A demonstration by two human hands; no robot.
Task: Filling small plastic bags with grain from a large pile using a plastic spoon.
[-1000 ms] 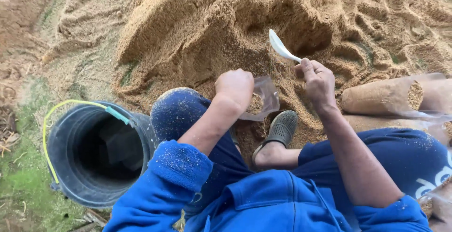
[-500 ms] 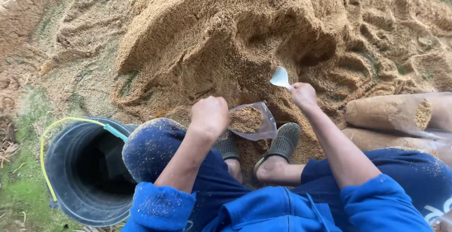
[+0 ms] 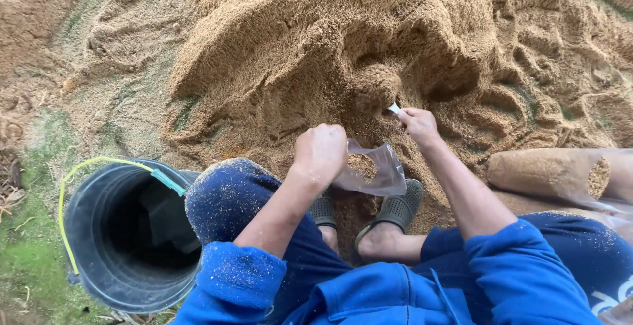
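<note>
Left hand (image 3: 321,153) fingers gripping clear bag (image 3: 372,170), right hand (image 3: 418,126) fingers clasping white scoop (image 3: 394,108)

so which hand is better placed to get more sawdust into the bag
Right. The right hand already holds the white scoop, dug into the sawdust pile. The left hand is busy holding the clear bag open.
</note>
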